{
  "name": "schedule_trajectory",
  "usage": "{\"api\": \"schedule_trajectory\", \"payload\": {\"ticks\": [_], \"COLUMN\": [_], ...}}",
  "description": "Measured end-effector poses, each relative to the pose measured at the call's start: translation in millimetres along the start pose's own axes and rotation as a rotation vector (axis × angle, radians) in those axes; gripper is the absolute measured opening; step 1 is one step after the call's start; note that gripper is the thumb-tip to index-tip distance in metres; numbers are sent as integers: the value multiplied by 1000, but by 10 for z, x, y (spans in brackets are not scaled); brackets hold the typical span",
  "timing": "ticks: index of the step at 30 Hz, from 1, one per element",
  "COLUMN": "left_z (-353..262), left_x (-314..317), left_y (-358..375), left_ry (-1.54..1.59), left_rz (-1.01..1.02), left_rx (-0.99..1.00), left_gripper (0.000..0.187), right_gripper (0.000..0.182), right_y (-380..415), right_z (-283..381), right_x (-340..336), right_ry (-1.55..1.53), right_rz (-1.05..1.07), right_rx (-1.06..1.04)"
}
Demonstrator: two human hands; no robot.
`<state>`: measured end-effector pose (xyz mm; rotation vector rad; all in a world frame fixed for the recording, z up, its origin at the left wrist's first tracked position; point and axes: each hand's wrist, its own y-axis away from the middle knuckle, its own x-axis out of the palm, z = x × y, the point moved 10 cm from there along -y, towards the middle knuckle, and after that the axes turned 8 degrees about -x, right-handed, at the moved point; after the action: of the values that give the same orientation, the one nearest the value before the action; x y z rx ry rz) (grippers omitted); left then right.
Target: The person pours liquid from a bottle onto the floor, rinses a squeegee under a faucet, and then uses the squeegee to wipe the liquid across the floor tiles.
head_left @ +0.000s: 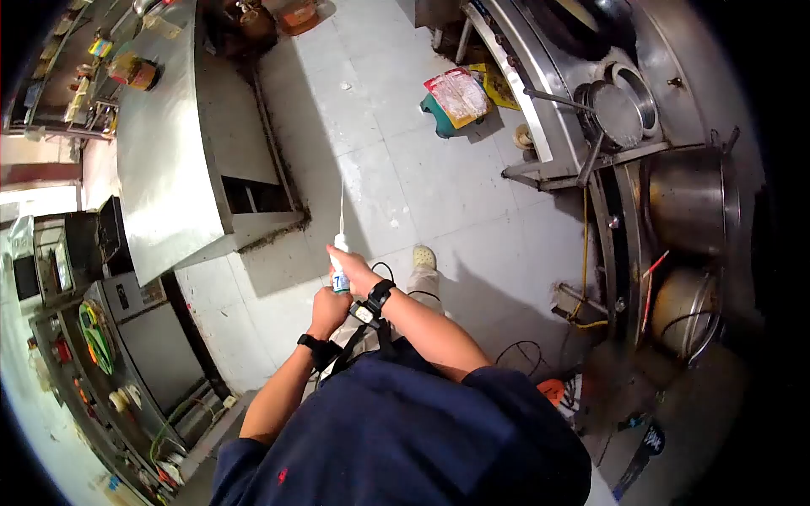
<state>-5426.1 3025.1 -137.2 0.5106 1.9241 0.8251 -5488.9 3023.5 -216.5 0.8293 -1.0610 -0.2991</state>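
Observation:
My right hand (358,274) is wrapped round a slim white bottle (341,263) with blue printing on its side, held out in front of my body. Just below, my left hand (330,310) is closed at the bottle's lower end. From the bottle's narrow tip a thin whitish line (342,205) runs away over the tiled floor (371,126). Small white spots lie on the tiles ahead. Dark bands circle both wrists.
A steel counter (164,143) stands at the left. To the right is a steel stove (540,76) with pans, and a large pot (688,198). A red-and-white bag (458,97) rests on a green stool (436,118). Shelves (93,396) line the lower left.

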Motion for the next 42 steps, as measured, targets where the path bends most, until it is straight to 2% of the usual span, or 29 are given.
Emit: {"api": "schedule_trajectory", "payload": {"ticks": [3, 5, 7, 9, 11, 13, 15, 16, 17, 19, 21, 22, 25, 27, 28, 29, 32, 34, 35, 37, 38, 39, 41, 42], "left_z": [173, 115, 5, 87, 253, 661, 969, 917, 952, 976, 980, 940, 963, 1176, 1200, 1187, 1614, 1785, 1829, 1769, 1769, 1771, 1651, 1603], "left_x": [-162, -252, -350, -509, -614, -632, -530, -644, -630, -456, -213, -120, 112, 274, 157, 7, -126, -300, -269, -183, -92, 14, 158, 228], "left_y": [-159, -257, -288, -387, -486, -736, -903, -802, -790, -767, -680, -594, -419, -429, -304, -222, -291, -395, -394, -83, -16, 98, 508, 708], "left_ry": [-35, -90, -116, -209, -154, -243, -352, -360, -340, -488, -509, -530, -557, -564, -487, -607, -733, -584, -593, -618, -639, -582, -758, -750], "left_rz": [29, 128, 143, 158, 204, 237, 274, 306, 318, 319, 385, 393, 392, 461, 551, 469, 554, 481, 479, 467, 418, 444, 533, 602], "left_rx": [87, 136, 290, 287, 312, 327, 499, 292, 283, 339, 445, 460, 547, 619, 527, 581, 639, 509, 523, 661, 706, 759, 805, 931], "left_gripper": [29, 30, 29, 28, 28, 28, 28, 29, 30, 31, 32, 32, 30, 28, 28, 27, 29, 29, 29, 30, 29, 27, 24, 22], "right_gripper": [31, 32, 32, 32, 31, 30, 30, 30, 30, 28, 28, 29, 30, 30, 30, 29, 26, 25, 25, 28, 29, 28, 28, 28], "right_y": [-168, -319, -288, -363, -478, -586, -790, -780, -755, -561, -582, -395, -15, 79, 53, 32, -125, -122, -81, 148, 326, 529, 927, 1056], "right_z": [-128, -97, -142, -164, -357, -601, -883, -946, -1025, -1089, -1267, -1271, -1365, -1535, -1540, -1562, -1829, -1992, -2019, -2128, -2181, -2225, -2257, -2303], "right_x": [138, 58, 58, 195, 331, 473, 469, 442, 398, 194, -136, -275, -484, -443, -367, -280, 31, 138, 114, -3, -126, -196, -318, -360], "right_ry": [-47, -83, -158, -216, -258, -288, -347, -381, -416, -454, -524, -475, -548, -557, -534, -513, -545, -542, -549, -630, -635, -653, -701, -723], "right_rz": [-10, -109, -158, -157, -155, -176, -134, -149, -165, -242, -256, -376, -471, -448, -411, -378, -378, -396, -393, -400, -481, -526, -587, -602], "right_rx": [-88, -198, -176, -258, -257, -258, -302, -313, -322, -384, -435, -466, -528, -552, -581, -610, -615, -604, -618, -711, -747, -733, -817, -834]}}
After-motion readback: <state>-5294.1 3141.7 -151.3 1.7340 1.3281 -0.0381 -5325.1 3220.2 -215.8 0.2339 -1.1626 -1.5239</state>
